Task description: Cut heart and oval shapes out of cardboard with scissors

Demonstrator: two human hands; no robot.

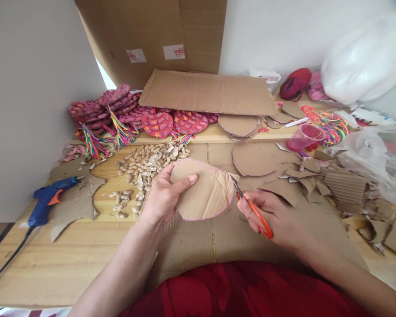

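Note:
Pinched between thumb and fingers of my left hand [168, 191] is a rounded piece of cardboard [201, 193], with a purple line along parts of its edge. My right hand [267, 215] grips orange-handled scissors [255, 213]. Their blades meet the cardboard at its upper right corner, where a pointed bit sticks out. Behind the held piece lie peanut shells [152, 160] in a loose heap. Another rounded cardboard piece [254, 159] rests flat just beyond the scissors.
A blue glue gun [49, 200] lies on scrap cardboard at left. Decorated pink pieces [108, 105] with tassels are stacked behind, beside a large cardboard sheet [207, 92]. At right are cardboard offcuts [346, 189], a pink cup [305, 136] and plastic bags [379, 154].

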